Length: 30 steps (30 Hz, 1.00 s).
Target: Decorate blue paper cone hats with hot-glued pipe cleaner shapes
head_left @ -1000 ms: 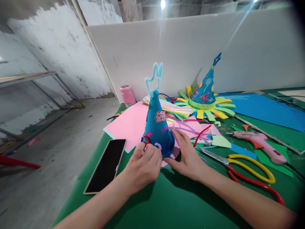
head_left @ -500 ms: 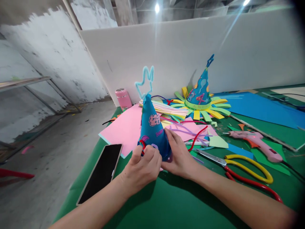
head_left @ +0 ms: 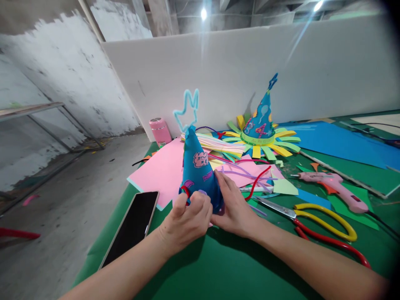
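Note:
A blue cone party hat [head_left: 195, 152] stands in front of me, with a pink cloud-like sticker on its side. A light-blue pipe cleaner star [head_left: 187, 110] rises from its tip. My left hand [head_left: 187, 216] is closed at the lower front of the hat, pinching a red pipe cleaner [head_left: 185, 191] that curls up past the thumb against the hat. The fingertips are partly hidden. On the hat's lower right side, my right hand [head_left: 233, 204] is wrapped round it, fingers behind and thumb near the bottom rim.
A phone [head_left: 133, 227] lies left of my hands. Yellow-and-red-handled scissors [head_left: 290, 212] and a pink glue gun [head_left: 334, 185] lie to the right. Behind are a decorated blue hat [head_left: 261, 121] with a fringed paper brim, pipe cleaners [head_left: 218, 143], pink paper [head_left: 162, 171] and a pink bottle [head_left: 161, 131].
The view has shifted slightly, and the hat leans a little differently in my hands. Both hands keep the same hold.

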### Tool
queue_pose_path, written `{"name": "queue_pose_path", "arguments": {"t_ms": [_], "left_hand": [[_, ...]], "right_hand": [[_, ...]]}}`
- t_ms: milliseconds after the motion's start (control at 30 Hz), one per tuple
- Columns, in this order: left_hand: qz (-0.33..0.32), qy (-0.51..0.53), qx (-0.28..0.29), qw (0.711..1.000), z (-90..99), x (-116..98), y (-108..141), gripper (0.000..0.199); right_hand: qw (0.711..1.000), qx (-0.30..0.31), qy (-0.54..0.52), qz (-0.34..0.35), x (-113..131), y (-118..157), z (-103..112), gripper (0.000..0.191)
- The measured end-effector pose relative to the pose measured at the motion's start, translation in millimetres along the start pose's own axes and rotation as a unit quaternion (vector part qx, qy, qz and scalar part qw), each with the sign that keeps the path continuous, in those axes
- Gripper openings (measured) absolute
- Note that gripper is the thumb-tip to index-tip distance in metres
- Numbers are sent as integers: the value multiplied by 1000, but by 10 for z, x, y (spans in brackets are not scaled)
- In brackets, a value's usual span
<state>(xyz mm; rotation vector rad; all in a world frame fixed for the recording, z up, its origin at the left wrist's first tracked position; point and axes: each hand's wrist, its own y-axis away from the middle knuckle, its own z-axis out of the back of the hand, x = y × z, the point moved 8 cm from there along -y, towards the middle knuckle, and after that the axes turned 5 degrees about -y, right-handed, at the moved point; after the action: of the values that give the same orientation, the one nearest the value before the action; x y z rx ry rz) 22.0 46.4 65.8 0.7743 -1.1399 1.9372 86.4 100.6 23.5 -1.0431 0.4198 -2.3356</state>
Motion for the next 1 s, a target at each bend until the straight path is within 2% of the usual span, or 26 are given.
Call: {"name": "queue_pose_path", "arguments": {"t_ms": [367, 600, 700, 800, 900, 933, 1000], "left_hand": [[20, 17, 1, 1000, 9, 53, 18, 12], [68, 80, 10, 994, 15, 184, 24, 17], [102, 131, 42, 985, -38, 241, 100, 17], [131, 122, 45, 983, -28, 308, 210, 10], [239, 160, 28, 957, -25, 508, 342, 10], [295, 186, 28, 937, -57, 592, 401, 11], [407, 254, 37, 877, -172, 713, 540, 16]], "right_hand": [[1000, 7, -9, -9, -9, 24, 9, 93], [999, 13, -12, -32, -28, 10, 19, 94], [999, 12, -10, -34, -30, 17, 20, 94], [999, 11, -13, -45, -58, 26, 23, 96], [998, 3, -27, -51, -87, 19, 44, 96], [998, -1, -32, -51, -94, 11, 53, 95], [998, -10, -44, -52, -104, -9, 72, 92]]}}
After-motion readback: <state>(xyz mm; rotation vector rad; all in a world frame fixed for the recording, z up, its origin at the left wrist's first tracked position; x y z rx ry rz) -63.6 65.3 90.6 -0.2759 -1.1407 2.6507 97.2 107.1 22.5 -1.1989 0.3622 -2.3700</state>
